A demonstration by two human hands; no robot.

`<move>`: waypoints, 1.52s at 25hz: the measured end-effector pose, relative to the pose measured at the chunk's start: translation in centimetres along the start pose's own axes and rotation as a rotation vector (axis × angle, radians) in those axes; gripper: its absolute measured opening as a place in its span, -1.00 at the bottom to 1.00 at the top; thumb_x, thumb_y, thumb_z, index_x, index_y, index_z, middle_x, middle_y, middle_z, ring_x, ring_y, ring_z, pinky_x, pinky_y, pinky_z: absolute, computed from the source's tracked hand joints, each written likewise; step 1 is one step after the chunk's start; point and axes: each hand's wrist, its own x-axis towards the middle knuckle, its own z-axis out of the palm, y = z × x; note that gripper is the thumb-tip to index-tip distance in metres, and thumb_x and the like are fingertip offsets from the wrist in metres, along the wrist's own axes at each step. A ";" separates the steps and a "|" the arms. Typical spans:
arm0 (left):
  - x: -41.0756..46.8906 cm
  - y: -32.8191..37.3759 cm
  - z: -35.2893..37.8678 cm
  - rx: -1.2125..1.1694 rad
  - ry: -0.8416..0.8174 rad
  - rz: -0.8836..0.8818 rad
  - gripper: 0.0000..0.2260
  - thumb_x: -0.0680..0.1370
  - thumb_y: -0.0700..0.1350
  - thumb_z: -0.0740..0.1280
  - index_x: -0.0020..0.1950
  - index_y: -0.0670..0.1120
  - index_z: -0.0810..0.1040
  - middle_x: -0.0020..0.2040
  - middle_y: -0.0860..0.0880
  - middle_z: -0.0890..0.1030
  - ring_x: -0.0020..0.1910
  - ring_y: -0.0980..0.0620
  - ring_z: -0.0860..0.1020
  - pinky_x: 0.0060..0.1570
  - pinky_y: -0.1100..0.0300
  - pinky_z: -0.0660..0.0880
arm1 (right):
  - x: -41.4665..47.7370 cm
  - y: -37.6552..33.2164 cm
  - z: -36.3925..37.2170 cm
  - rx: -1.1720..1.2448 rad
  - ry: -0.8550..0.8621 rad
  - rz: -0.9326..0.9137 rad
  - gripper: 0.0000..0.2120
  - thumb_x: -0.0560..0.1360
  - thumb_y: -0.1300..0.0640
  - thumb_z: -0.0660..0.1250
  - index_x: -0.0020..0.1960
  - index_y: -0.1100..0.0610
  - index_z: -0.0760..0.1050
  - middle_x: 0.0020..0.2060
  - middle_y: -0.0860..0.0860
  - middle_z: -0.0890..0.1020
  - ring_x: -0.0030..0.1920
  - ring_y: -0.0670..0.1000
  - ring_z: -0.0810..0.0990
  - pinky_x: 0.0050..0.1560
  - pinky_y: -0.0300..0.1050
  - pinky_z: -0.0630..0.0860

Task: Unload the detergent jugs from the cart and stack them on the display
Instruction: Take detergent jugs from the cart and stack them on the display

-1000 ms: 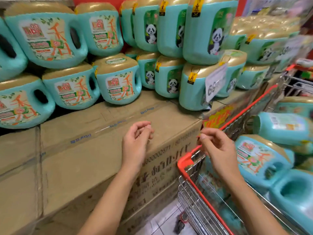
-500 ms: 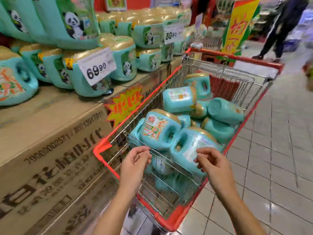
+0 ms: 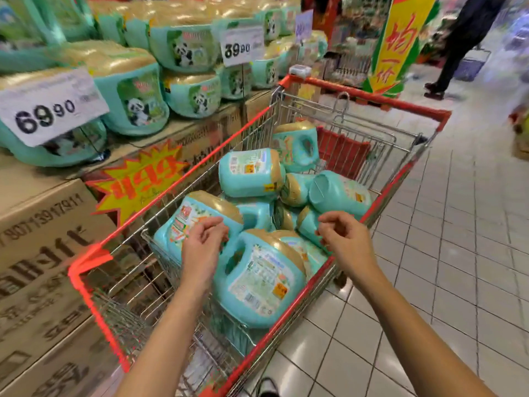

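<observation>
Detergent jugs [image 3: 259, 282] lie heaped in the cart [image 3: 369, 94] beside the display [image 3: 137, 96]; a second ago the view faced the display's cardboard boxes [image 3: 43, 239], now it has swung to the cart; left hand [image 3: 204, 245] and right hand [image 3: 343, 239] hover above the nearest jugs, fingers loosely curled, holding nothing; likely another pick-up is beginning.

Two hands: left hand [image 3: 204, 245], right hand [image 3: 346, 242]. One cart [image 3: 372, 96] beneath both. At least eight detergent jugs [image 3: 259, 285] heaped under hands. At least ten display jugs [image 3: 137, 101] left of left hand, blurred. Three price tags [image 3: 48, 107] there. One starburst sign [image 3: 140, 181]. One banner [image 3: 398, 44], one bystander [image 3: 469, 32] beyond right hand.
</observation>
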 end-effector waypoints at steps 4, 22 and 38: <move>7.0 -0.1 2.4 0.042 0.091 0.033 -0.90 0.56 -0.19 0.34 0.05 -0.03 0.57 -0.12 0.03 0.60 -0.08 0.05 0.56 0.03 0.12 0.50 | 7.8 1.0 1.8 -0.072 -0.087 -0.017 -0.83 0.49 0.27 0.31 -0.09 0.00 0.53 -0.24 0.00 0.57 -0.23 -0.02 0.52 -0.16 -0.11 0.49; 22.3 -4.6 10.9 1.324 -0.151 0.442 0.16 0.13 0.41 0.47 0.58 0.19 -0.06 0.60 -0.02 0.04 0.55 -0.21 -0.07 0.41 -0.36 -0.05 | 30.5 11.1 10.1 -0.090 -0.812 0.043 0.20 0.13 0.58 0.49 0.50 -0.15 0.00 0.29 -0.14 0.41 0.28 0.09 0.46 -0.15 -0.02 0.61; 19.0 3.7 9.0 -0.411 -0.102 0.024 -0.55 0.12 0.08 0.54 -0.03 -0.04 0.71 -0.13 -0.07 0.73 -0.15 -0.08 0.69 -0.19 0.09 0.62 | 30.7 -0.4 8.5 0.304 -0.677 -0.074 -0.24 0.22 -0.12 0.50 0.38 -0.04 0.37 0.29 -0.01 0.54 0.31 -0.03 0.49 0.27 -0.08 0.48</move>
